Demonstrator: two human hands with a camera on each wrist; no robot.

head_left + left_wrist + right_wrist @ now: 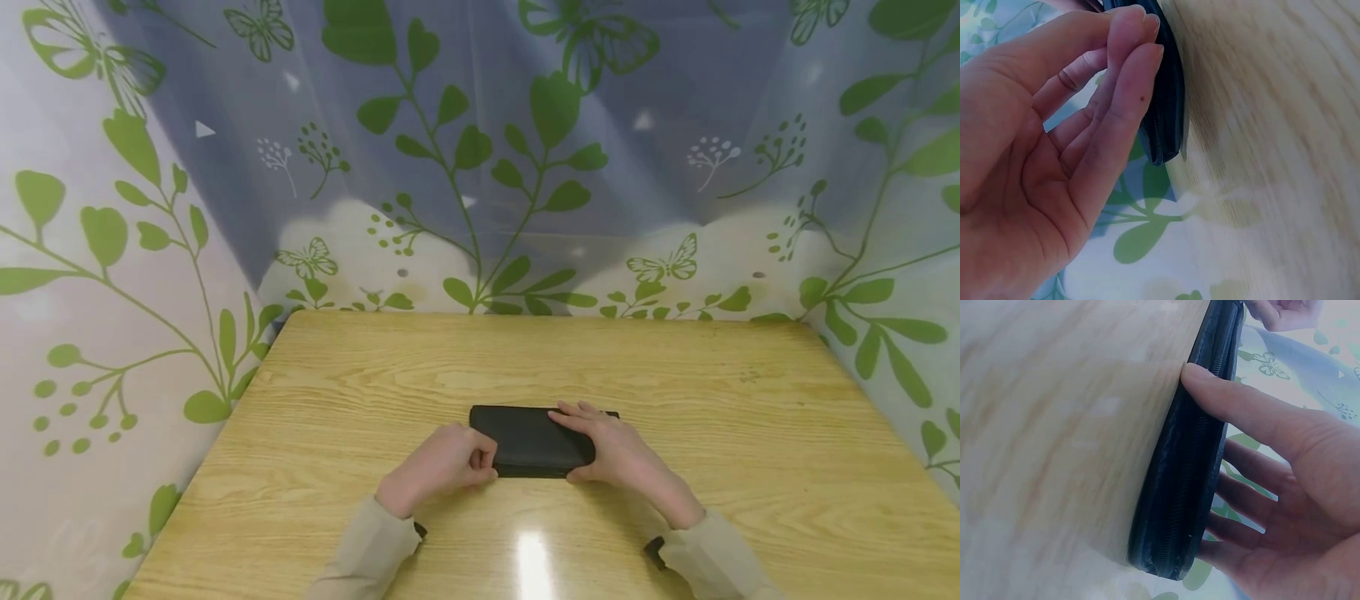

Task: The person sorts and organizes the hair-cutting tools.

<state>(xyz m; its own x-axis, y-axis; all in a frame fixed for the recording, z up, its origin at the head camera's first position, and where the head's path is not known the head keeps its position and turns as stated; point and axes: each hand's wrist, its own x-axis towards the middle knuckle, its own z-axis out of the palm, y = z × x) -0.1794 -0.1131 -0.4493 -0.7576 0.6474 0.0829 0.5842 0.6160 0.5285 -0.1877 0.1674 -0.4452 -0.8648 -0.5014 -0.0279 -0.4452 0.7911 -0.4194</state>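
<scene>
A long black zip wallet [525,435] lies flat on the wooden table, its zipped long side toward me. At its near left corner my left hand [444,460] pinches with thumb and fingertips together; what lies between them is hidden. The left wrist view shows those fingertips against the wallet's edge, above a zipper [1159,137]. My right hand [621,452] holds the right part of the wallet, fingers spread over the top and thumb on the near edge. In the right wrist view that thumb [1229,394] presses beside the zipper teeth, which look closed along the visible stretch.
The pale wood-grain table [360,367] extends around the wallet on all sides. A curtain [495,167] with green leaves and butterflies hangs behind the table's far edge and along both sides. Bright light reflects off the table near the front.
</scene>
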